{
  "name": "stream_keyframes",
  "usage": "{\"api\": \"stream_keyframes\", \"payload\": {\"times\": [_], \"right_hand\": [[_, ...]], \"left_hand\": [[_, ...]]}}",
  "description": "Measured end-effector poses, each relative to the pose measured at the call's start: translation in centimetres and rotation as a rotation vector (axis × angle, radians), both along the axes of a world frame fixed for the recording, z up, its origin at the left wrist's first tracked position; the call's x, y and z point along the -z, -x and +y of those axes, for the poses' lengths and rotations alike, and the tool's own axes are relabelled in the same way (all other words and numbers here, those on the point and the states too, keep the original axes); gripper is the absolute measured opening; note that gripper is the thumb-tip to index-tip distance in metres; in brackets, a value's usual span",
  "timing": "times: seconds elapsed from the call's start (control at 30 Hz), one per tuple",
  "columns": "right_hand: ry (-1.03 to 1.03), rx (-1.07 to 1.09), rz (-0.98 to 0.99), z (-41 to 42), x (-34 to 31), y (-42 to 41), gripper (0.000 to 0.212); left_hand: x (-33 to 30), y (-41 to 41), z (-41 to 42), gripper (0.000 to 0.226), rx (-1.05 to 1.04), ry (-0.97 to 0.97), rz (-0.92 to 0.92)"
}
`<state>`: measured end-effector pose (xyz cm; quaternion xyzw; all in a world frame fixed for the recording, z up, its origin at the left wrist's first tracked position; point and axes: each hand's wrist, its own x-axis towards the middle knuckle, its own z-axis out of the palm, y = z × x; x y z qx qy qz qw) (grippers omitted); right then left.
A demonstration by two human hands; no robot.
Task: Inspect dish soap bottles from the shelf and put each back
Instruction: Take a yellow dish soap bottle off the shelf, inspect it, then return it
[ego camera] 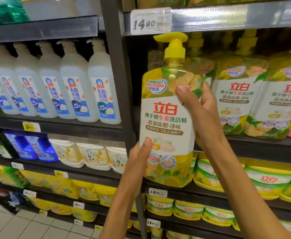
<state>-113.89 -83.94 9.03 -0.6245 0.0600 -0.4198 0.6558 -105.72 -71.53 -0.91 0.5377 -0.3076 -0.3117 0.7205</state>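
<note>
I hold the yellow Liby dish soap bottle [167,121] upright, left hand [139,156] gripping low, right hand [198,104] high; I should turn it slowly, label facing me.

Left hand [142,152] and right hand [198,104] both raised, fingers curled.

A price tag [151,21] reading 14.90 sits on the shelf edge above; pale floor tiles [12,225] lie below.
</note>
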Motion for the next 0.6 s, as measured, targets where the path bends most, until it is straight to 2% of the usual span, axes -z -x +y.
{"api": "stream_keyframes", "payload": {"times": [0.1, 0.2, 0.3, 0.37, 0.47, 0.6], "right_hand": [[0.078, 0.020, 0.077, 0.1, -0.2, 0.2, 0.068], [0.102, -0.050, 0.082, -0.4, 0.1, 0.3, 0.065], [0.072, -0.124, 0.128, -0.3, 1.4, 0.0, 0.082], [0.019, -0.200, 0.146, 0.0, 1.9, -0.2, 0.072], [0.003, -0.198, 0.145, 0.3, 1.6, -0.3, 0.058], [0.004, -0.089, 0.103, 0.8, 1.7, -0.1, 0.059]], "left_hand": [[0.4, 0.6, -0.6, 0.056, 0.043, 0.046, 0.082], [0.4, 0.8, -1.2, 0.046, 0.023, 0.144, 0.195], [0.4, 0.9, -1.8, 0.047, 0.014, 0.255, 0.315], [0.3, 1.1, -2.0, 0.048, 0.044, 0.282, 0.349], [0.2, 0.9, -1.7, 0.053, 0.161, 0.277, 0.418], [0.5, -0.6, -1.4, 0.062, 0.191, 0.174, 0.343]]}}
